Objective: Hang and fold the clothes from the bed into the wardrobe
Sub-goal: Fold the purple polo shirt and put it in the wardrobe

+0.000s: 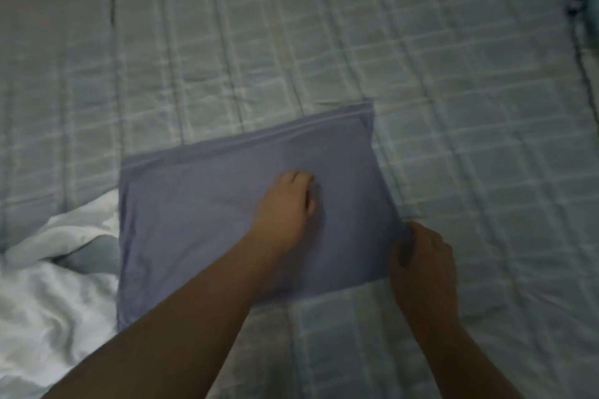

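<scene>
Left hand (285, 204) atop blue garment (194, 236)

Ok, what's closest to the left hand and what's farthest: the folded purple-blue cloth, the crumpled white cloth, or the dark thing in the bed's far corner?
1. Folded purple-blue cloth: right under the left hand, touching it.
2. Crumpled white cloth: off to the left, beside the purple-blue cloth.
3. Dark thing: far corner, up on the right; too blurred to name.
</scene>
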Available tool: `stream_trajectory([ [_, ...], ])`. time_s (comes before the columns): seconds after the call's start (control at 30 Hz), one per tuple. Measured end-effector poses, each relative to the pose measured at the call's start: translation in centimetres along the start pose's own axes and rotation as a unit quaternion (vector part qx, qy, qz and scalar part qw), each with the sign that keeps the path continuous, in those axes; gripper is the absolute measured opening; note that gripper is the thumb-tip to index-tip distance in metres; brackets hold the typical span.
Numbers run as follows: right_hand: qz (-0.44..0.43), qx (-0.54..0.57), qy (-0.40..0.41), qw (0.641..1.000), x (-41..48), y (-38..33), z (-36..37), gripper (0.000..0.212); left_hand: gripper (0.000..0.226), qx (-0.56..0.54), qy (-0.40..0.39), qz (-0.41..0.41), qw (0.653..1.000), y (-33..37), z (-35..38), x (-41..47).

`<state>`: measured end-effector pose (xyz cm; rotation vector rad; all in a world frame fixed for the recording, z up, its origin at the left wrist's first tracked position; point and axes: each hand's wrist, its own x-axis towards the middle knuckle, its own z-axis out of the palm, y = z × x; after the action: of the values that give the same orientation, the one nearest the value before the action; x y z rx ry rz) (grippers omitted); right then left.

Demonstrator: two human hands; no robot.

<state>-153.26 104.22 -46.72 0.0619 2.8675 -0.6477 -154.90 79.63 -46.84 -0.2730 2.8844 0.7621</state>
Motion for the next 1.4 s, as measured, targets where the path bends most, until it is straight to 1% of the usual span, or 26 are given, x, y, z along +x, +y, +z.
stream_trajectory([
  [0.07,0.027,0.025,-0.025,0.999,0.0,0.6,0.4,0.038,0.025,-0.047,-0.023,-0.025,0.998,3.6,0.2,3.7],
  [0.13,0.016,0.030,-0.041,0.999,0.1,1.3,1.2,0.038,0.014,-0.082,-0.016,-0.066,0.994,6.2,0.5,7.3],
  [0.17,0.014,0.028,-0.045,0.999,0.2,1.6,1.6,0.037,0.012,-0.094,-0.009,-0.084,0.992,7.0,0.6,8.8],
  [0.27,0.020,0.020,-0.052,0.998,0.9,2.2,2.2,0.028,0.017,-0.087,-0.027,-0.138,0.986,7.7,1.7,13.1],
  [0.33,0.005,0.013,-0.057,0.998,1.1,2.5,2.5,0.026,0.024,-0.071,-0.047,-0.172,0.981,7.7,2.4,15.1],
  [0.37,0.017,0.015,-0.060,0.998,1.1,2.4,2.6,0.025,0.028,-0.062,-0.056,-0.179,0.980,7.7,2.7,15.7],
  [0.47,0.069,0.019,-0.107,0.992,1.2,1.7,2.1,0.027,0.026,-0.044,-0.076,-0.176,0.981,7.9,3.1,16.4],
  [0.57,0.070,-0.007,-0.120,0.990,1.4,0.9,1.5,0.020,0.027,-0.039,-0.109,-0.171,0.979,8.0,2.7,16.8],
  [0.63,0.080,-0.015,-0.121,0.989,1.4,0.2,1.1,0.020,0.028,-0.043,-0.107,-0.158,0.981,7.9,2.6,16.9],
  [0.7,0.097,-0.007,-0.120,0.988,1.2,-0.5,0.8,0.020,0.027,-0.045,-0.088,-0.147,0.984,7.6,2.6,16.4],
  [0.77,0.104,0.014,-0.125,0.987,0.8,-1.3,0.7,0.022,0.029,-0.057,-0.049,-0.140,0.987,7.1,2.5,15.7],
  [0.83,0.095,0.038,-0.140,0.985,-0.1,-2.6,0.7,0.026,0.026,-0.112,-0.014,-0.144,0.983,6.4,1.9,15.1],
  [0.87,0.084,0.047,-0.134,0.986,-0.6,-3.5,0.7,0.028,0.024,-0.151,0.000,-0.155,0.976,6.0,1.3,14.9],
  [0.9,0.055,0.053,-0.111,0.991,-1.3,-4.3,0.9,0.027,0.025,-0.188,0.014,-0.167,0.968,5.5,0.5,14.6],
  [0.97,-0.009,0.049,-0.075,0.996,-2.9,-6.2,1.4,0.013,0.029,-0.245,0.035,-0.182,0.951,4.2,-1.7,13.8],
  [1.0,-0.009,0.064,-0.089,0.994,-3.9,-7.3,1.8,0.009,0.029,-0.262,0.041,-0.183,0.947,3.3,-2.8,13.2],
  [1.03,-0.007,0.088,-0.102,0.991,-4.9,-8.7,2.1,0.015,0.028,-0.274,0.046,-0.181,0.943,2.3,-3.8,12.6],
  [1.1,-0.030,0.100,-0.100,0.989,-6.7,-11.2,3.3,0.030,0.028,-0.299,0.053,-0.183,0.935,-0.4,-5.9,11.1],
  [1.17,-0.077,0.075,-0.107,0.988,-8.3,-14.1,4.5,0.038,0.026,-0.336,0.054,-0.202,0.918,-3.7,-7.8,9.3],
  [1.2,-0.102,0.056,-0.110,0.987,-9.0,-15.8,5.0,0.041,0.026,-0.370,0.051,-0.216,0.902,-5.5,-8.7,8.4],
  [1.27,-0.125,0.035,-0.147,0.981,-10.4,-18.6,6.4,0.038,0.025,-0.446,0.041,-0.239,0.862,-9.2,-10.7,6.6],
  [1.3,-0.138,0.031,-0.166,0.976,-11.2,-20.0,7.0,0.035,0.022,-0.469,0.040,-0.244,0.848,-11.0,-11.6,5.5],
  [1.37,-0.167,0.018,-0.166,0.972,-12.9,-22.4,8.7,0.030,0.017,-0.489,0.045,-0.245,0.836,-14.8,-13.1,3.3],
  [1.4,-0.174,0.010,-0.174,0.969,-13.8,-23.6,9.6,0.030,0.018,-0.491,0.052,-0.241,0.836,-16.7,-13.6,2.2],
])
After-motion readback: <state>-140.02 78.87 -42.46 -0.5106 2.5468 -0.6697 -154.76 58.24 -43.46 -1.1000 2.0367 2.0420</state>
